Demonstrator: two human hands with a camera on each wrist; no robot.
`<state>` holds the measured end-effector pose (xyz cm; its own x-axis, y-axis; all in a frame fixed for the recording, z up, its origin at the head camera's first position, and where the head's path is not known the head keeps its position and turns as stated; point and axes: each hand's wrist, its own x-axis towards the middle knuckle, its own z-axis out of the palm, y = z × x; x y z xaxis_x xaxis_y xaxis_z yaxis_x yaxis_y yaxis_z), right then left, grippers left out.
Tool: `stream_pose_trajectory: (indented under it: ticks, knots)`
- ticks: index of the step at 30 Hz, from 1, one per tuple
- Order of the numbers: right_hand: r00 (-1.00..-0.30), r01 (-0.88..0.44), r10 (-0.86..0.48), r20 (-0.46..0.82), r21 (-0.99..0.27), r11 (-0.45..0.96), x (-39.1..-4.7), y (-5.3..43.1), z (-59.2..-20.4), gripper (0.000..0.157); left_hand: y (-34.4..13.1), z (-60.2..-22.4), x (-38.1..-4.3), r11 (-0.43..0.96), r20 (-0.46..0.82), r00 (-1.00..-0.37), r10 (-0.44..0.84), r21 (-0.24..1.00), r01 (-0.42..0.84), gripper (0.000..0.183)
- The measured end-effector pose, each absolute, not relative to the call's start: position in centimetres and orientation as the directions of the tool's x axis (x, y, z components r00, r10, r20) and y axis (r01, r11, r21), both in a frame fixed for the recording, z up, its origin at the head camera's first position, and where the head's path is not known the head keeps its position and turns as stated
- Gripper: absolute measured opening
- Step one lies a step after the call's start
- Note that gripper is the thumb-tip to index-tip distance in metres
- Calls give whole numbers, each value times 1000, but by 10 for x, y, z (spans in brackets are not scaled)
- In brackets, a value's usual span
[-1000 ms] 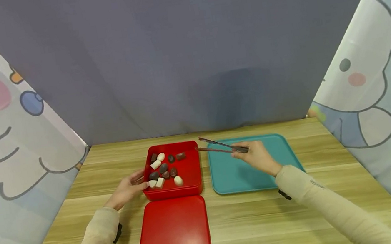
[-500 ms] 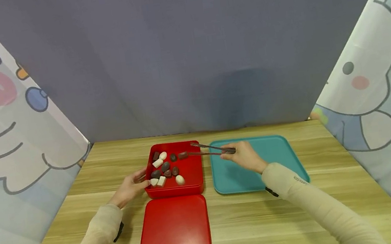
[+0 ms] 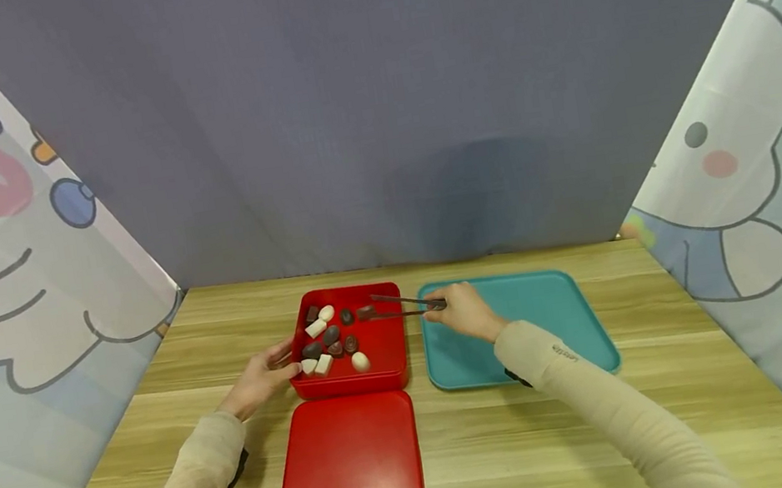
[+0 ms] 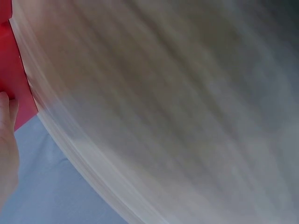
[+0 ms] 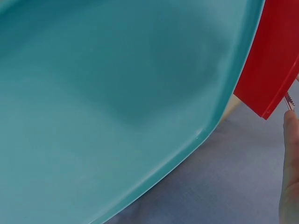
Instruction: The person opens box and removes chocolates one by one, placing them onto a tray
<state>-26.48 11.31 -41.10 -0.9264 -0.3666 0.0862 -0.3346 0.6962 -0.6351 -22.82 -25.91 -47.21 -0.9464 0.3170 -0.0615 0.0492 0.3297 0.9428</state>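
You can read no word, brand or number with certainty here; the one bit of lettering (image 3: 564, 353) in sight is a short dark line on your right sleeve (image 3: 608, 405), near the cuff. It slants along the pale fabric; its characters are too small to make out.

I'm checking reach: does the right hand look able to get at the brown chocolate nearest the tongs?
Likely yes: the right hand holds the tongs, their tips by the brown chocolate, and the red box is open.
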Motion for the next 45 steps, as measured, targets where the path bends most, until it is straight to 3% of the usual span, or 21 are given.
stream_pose_trajectory:
  ticks: [21, 26, 39, 45]
  knots:
    - [-899, -432, -415, 136, -421, 797, -278, 74, -410, 26, -256, -471, -226, 328, -50, -949, 313, 943, 58, 66]
    - [-907, -414, -402, 122, -428, 803, -281, 69, -408, 19, -254, -470, -224, 326, -51, -951, 306, 944, 54, 66]
    - [-919, -377, -386, 81, -469, 799, -283, 67, -409, 25, -254, -468, -224, 358, -59, -954, 295, 932, 53, 65]
    - [-923, -366, -378, 68, -451, 814, -284, 65, -407, 19, -254, -468, -224, 351, -60, -956, 288, 935, 47, 64]
